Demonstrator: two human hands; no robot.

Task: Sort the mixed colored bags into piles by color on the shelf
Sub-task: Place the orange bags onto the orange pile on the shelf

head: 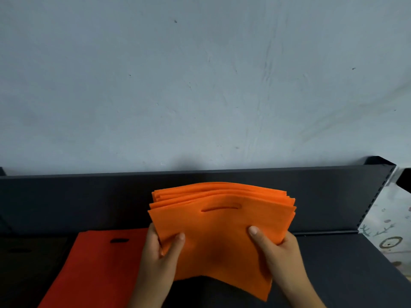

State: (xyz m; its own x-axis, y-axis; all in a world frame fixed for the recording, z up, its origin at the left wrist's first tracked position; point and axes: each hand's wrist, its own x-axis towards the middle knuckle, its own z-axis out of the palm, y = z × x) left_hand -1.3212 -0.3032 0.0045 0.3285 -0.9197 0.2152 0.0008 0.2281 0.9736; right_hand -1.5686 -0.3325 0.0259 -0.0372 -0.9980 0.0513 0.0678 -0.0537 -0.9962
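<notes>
Gripped upright above the shelf by left hand and right hand, thumbs curled over its front, the orange bag stack is judged nearest bare shelf rightward, red pile lying leftward.

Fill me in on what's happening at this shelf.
A person holds a stack of flat orange fabric bags upright above the dark metal shelf, left hand and right hand gripping its lower corners, thumbs in front. A flat red fabric bag already lies on the shelf to the left, and a dark bag lies beyond it. The orange stack is not yet set down.
</notes>
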